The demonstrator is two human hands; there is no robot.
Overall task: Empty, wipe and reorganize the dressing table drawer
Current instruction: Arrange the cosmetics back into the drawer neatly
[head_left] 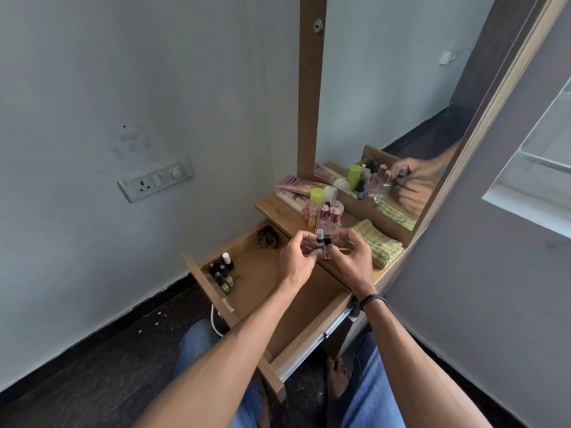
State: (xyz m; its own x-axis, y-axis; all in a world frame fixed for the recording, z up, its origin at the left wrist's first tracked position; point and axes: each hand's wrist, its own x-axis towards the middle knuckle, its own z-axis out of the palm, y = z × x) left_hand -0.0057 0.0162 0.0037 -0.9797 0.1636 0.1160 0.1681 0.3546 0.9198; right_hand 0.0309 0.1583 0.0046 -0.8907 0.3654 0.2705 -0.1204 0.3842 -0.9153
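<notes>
Our two bare forearms come up from 7 and 5 o'clock and converge toward 12. Our left hand [295, 261] and right hand [355, 257] meet backs up, close together, with fingers curled. Thumbs and fingertips pinch the small bottles [323, 247] between the two hands. A dark band [374, 299] circles our right wrist.

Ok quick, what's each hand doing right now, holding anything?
Left hand: pinching the small bottles over the drawer.
Right hand: pinching the same small bottles from the other side.
</notes>
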